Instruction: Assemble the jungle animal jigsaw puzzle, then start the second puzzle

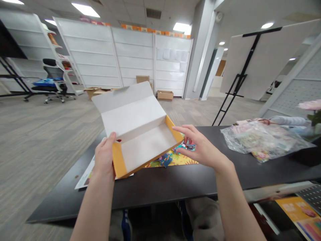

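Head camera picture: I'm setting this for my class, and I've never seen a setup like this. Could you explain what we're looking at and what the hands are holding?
This picture comes from a camera worn on a person's head, looking forward and down, so the arms reach in from the bottom. The left hand holds an open box, white inside and yellow outside, by its near edge. The right hand is open beside the box, its fingers above small colourful paper pieces. These lie on a dark table, with a clear plastic bag of printed items off to the right.
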The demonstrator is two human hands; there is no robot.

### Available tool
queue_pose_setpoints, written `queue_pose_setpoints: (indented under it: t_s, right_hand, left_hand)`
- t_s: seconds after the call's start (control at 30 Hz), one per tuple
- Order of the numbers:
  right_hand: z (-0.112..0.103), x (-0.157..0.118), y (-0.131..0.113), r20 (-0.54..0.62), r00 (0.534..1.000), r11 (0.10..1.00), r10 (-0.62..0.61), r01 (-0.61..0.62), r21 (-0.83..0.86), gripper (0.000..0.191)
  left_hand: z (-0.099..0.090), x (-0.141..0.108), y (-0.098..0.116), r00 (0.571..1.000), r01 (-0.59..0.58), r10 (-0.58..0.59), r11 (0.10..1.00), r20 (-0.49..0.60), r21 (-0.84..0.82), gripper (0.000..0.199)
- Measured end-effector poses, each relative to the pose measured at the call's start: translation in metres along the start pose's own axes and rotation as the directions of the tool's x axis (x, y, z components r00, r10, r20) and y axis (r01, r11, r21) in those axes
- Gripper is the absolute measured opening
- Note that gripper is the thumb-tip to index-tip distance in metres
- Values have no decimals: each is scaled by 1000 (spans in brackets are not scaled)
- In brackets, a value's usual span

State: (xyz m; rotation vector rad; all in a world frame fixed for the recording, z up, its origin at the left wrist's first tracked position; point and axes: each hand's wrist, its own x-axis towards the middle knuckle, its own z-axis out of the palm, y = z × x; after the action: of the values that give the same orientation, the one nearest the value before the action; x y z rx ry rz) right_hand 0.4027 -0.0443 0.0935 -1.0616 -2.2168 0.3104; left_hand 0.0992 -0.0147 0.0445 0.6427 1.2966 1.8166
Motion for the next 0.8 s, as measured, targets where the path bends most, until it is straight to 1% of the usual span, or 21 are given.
queue_pose_setpoints:
  t_s: [0.07,0.1,0.13,0.2,0.27,0.3,0.37,0.4,0.47,0.53,0.6,0.63,0.73,0.8]
  right_hand:
    - [-2,-3,3,5,1000,999,18,-18,-51,39]
    - [-2,-4,6,8,1000,997,25,-25,-66,33]
    - [-3,-5,9,13,999,997,34,-33,-77,28]
    - [-6,-9,16,22,998,994,53,-51,-94,17]
    - [-9,-14,23,0,999,991,54,-53,-121,5]
    - [-11,-16,25,-26,999,990,43,-46,-137,2]
    - [-17,-22,31,-97,995,985,10,-27,-170,7]
    - [-21,-25,33,-132,991,982,-5,-20,-188,8]
    - [-31,-34,38,-197,980,973,-23,-24,-231,10]
    - [-44,-44,43,-267,963,958,-24,-54,-283,11]
    - [-59,-57,50,-357,934,935,-16,-112,-336,11]
    - [-67,-65,55,-411,912,920,-6,-156,-359,12]
    - [-85,-87,76,-583,812,857,42,-329,-397,14]
    - [-89,-99,95,-674,735,804,74,-444,-395,17]
  left_hand:
    - [4,-1,-2,990,130,-128,991,54,-28,24]
    - [6,-1,-4,982,177,-173,984,79,-36,25]
    - [8,-2,-5,976,196,-192,980,99,-34,26]
    - [11,-3,-8,973,191,-187,982,133,-16,28]
    - [15,-6,-11,974,141,-139,990,176,5,33]
    - [18,-9,-12,973,101,-101,995,208,10,36]
    - [25,-17,-15,958,-5,3,1000,285,6,42]
    - [29,-22,-16,941,-63,60,998,333,0,46]
    - [37,-32,-20,889,-168,159,986,429,-18,53]
    - [44,-40,-26,833,-242,217,970,509,-18,60]
    - [48,-45,-31,793,-284,225,959,566,16,65]
    - [49,-47,-34,780,-295,215,955,588,41,66]
    - [49,-48,-40,748,-316,184,944,637,98,66]
    - [47,-47,-43,740,-327,176,937,650,119,64]
